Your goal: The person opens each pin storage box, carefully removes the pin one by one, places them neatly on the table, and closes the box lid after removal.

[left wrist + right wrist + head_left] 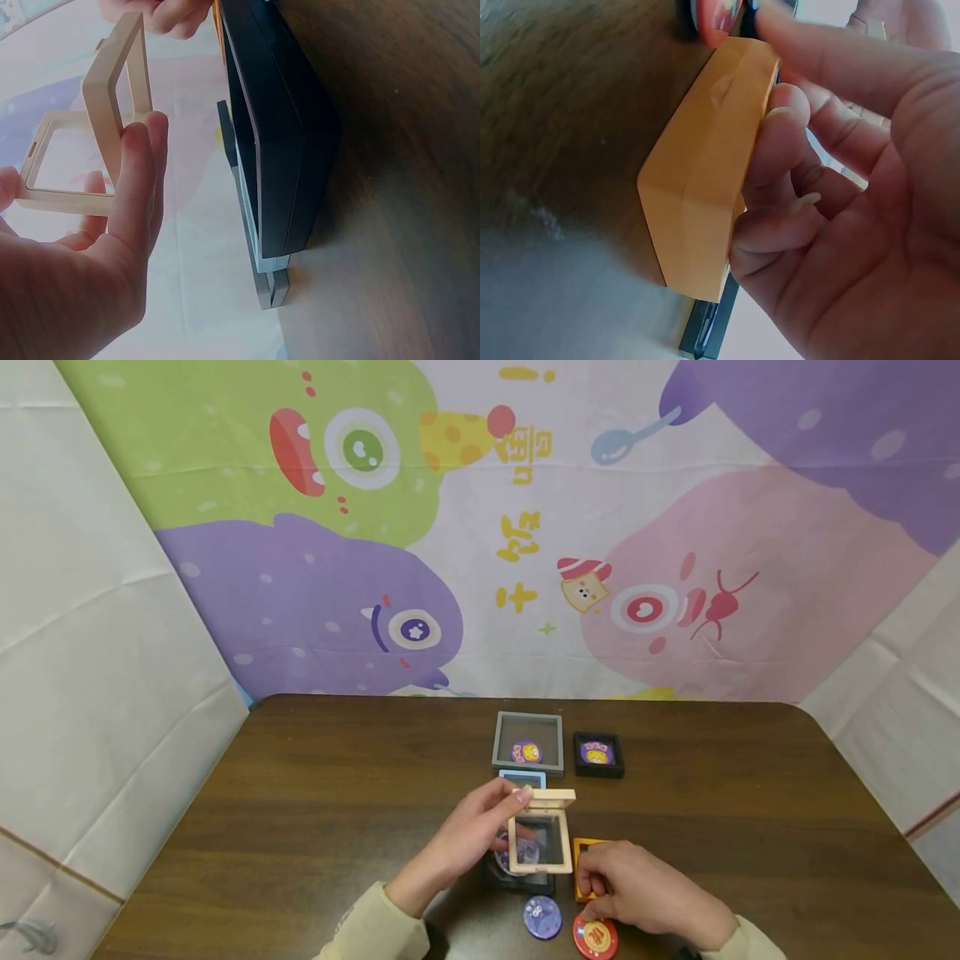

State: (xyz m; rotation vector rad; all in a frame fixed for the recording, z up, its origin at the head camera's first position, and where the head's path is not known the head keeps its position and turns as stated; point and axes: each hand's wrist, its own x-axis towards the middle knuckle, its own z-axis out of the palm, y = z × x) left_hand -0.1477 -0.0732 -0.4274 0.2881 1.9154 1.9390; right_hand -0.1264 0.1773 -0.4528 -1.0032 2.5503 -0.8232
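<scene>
My left hand (pixel 474 827) grips a beige hinged display frame (pixel 567 853), its two halves spread apart and clear film in each. In the left wrist view, fingers (pixel 135 161) lie along one half of it. Beneath, a purple round badge shows through the film over a black frame (pixel 517 883). My right hand (pixel 637 885) is over an orange frame (pixel 705 180), loosely bent fingers at its upper face. That hand's thumb reaches the edge of a red round badge (pixel 596 938). Left of it lies another purple round badge (pixel 542 917).
Farther back stand a grey frame (pixel 528 714) with a yellow-and-purple badge (pixel 527 752) and a small black frame (pixel 617 770) with a similar badge. A light blue frame (pixel 522 776) lies partly behind my left hand. A patterned cloth (pixel 480 652) hangs behind the brown table (pixel 330 777).
</scene>
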